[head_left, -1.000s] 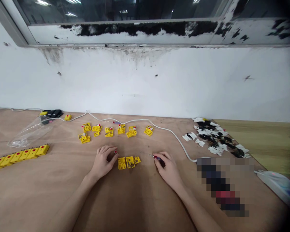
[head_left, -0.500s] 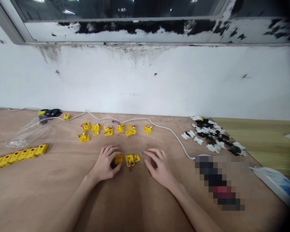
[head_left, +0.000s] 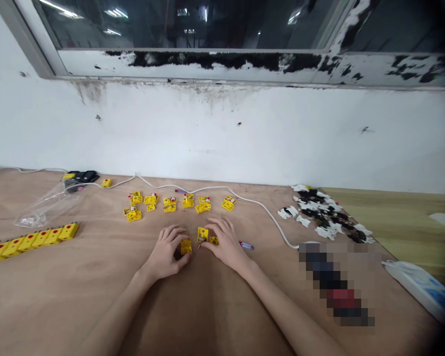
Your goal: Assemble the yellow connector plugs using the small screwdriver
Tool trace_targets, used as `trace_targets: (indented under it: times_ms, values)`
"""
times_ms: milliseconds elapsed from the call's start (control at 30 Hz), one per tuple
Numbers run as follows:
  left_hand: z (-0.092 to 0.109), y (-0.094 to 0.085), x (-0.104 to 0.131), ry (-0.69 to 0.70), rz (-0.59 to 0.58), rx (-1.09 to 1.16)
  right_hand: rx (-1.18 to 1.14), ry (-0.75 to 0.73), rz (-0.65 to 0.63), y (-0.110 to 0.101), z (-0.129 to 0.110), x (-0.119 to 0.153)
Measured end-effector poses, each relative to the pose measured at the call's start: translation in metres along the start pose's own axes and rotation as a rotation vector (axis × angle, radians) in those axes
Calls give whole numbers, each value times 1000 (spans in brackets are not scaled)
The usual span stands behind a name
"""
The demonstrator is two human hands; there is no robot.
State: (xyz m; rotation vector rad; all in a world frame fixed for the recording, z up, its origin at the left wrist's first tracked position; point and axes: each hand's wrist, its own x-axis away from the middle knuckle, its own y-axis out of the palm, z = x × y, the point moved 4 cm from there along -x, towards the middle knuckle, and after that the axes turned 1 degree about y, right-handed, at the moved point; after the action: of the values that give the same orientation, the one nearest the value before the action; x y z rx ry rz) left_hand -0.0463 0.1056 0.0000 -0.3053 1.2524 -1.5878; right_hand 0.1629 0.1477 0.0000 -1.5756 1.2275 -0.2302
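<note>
My left hand (head_left: 169, 252) rests on the table with thumb and fingers around a small yellow housing (head_left: 186, 246). Just right of it lies an open yellow housing (head_left: 202, 234) with small metal parts inside. My right hand (head_left: 224, 243) reaches over that housing's right side, thumb and fingertips near its lower edge; whether they pinch a small part is too small to tell. A small yellow piece (head_left: 214, 241) shows under the right hand's fingers. A screwdriver with a purple handle (head_left: 246, 245) lies just right of this hand.
Several opened yellow housings (head_left: 169, 204) lie behind my hands, near a white cable (head_left: 260, 202). A row of yellow blocks (head_left: 29, 242) and a plastic bag (head_left: 46, 205) lie left. White and black pieces (head_left: 322, 212) and a power strip (head_left: 419, 282) are right.
My right hand has moved left over the open yellow housing, which now sits slightly farther back. The purple screwdriver handle has come into view beside that hand. The camera view has shifted slightly.
</note>
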Motion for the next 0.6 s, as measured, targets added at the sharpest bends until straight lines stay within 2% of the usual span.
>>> trace_targets:
  times_ms: [100,433,500,600]
  values:
    - [0,0,0,-6,3,1,-11,4,58,3,1,-3]
    - [-2,-1,0,-22,18,-7,-13,-305,-50,-7,-23,15]
    - [-2,-1,0,-23,21,-15,-13,-300,-57,-7,-24,17]
    - [-2,-1,1,-24,17,-25,-20,-217,-65,-7,-23,14]
